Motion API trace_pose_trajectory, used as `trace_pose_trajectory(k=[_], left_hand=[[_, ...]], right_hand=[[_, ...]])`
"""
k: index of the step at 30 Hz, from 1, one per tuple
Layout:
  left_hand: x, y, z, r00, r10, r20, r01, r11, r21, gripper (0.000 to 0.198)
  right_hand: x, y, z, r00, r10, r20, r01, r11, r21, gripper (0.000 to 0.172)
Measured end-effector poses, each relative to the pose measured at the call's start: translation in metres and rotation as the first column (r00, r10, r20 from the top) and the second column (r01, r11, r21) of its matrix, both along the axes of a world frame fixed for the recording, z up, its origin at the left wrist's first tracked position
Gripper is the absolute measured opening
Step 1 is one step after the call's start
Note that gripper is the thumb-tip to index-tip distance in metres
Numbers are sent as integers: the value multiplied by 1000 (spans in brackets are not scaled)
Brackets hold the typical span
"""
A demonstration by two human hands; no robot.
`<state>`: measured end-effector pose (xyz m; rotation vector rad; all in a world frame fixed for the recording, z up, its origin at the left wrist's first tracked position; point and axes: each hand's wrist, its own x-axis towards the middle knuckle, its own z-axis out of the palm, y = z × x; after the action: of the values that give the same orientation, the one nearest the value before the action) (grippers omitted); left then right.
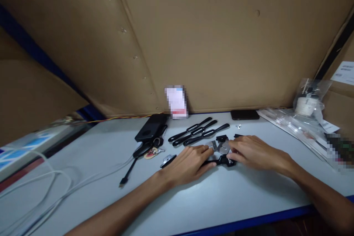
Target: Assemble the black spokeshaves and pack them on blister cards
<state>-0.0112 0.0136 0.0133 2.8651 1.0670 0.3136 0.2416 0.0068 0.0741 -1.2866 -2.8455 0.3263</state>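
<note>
My left hand [190,164] and my right hand [253,152] rest on the light grey table [193,202], both closed on a small assembly [221,151] of black plastic arms and round grey metal parts between them. My left fingers pinch its left side. My right fingers press on its right side and on the black arm under it. Just behind lie three black elongated plastic arms [197,131] side by side. A tiny metal piece [238,126] sits beyond the right hand.
A black power bank [151,127], keys with a tag [152,151], a black cable [128,171] and a small clip [167,160] lie left. White cables [41,188] trail far left. A dark phone [245,114] and plastic bags [306,114] sit right. Cardboard walls [193,37] stand behind.
</note>
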Motion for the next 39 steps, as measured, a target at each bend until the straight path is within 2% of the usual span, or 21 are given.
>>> trace_pose_trajectory(k=[5, 10, 14, 18, 22, 29, 33, 35, 37, 39], left_hand=[[2, -4, 1, 995, -85, -55, 85, 996, 2, 36], [6, -12, 4, 985, -117, -130, 123, 991, 45, 47], [10, -16, 7, 982, -100, -162, 125, 980, 155, 42], [13, -17, 7, 979, -120, -166, 160, 954, 254, 43], [12, -16, 6, 975, -126, -181, 164, 962, 216, 43], [11, -16, 4, 981, -144, -130, 168, 967, 192, 40], [10, -14, 6, 981, -166, -100, 181, 969, 166, 38], [9, -13, 7, 981, -178, -71, 187, 970, 155, 37], [9, -12, 7, 982, -180, -55, 187, 970, 153, 37], [9, -11, 6, 983, -177, -47, 182, 972, 147, 38]], right_hand=[[-9, -5, -16, 996, 73, -44, -73, 997, -11, 14], [-14, -10, -15, 995, 87, -54, -83, 994, 69, 22], [-17, -13, -10, 997, 62, -33, -62, 998, 29, 20], [-16, -9, -16, 995, 73, -68, -71, 997, 33, 16], [-16, -4, -24, 993, 71, -97, -69, 997, 31, 10], [-16, 2, -21, 985, 103, -135, -102, 995, 16, 12], [-15, 7, -26, 976, 110, -189, -116, 993, -21, 23], [-14, 7, -25, 963, 142, -229, -146, 989, 2, 29], [-14, 5, -21, 962, 110, -248, -99, 994, 55, 27], [-14, 1, -14, 974, 12, -226, 6, 997, 82, 14]])
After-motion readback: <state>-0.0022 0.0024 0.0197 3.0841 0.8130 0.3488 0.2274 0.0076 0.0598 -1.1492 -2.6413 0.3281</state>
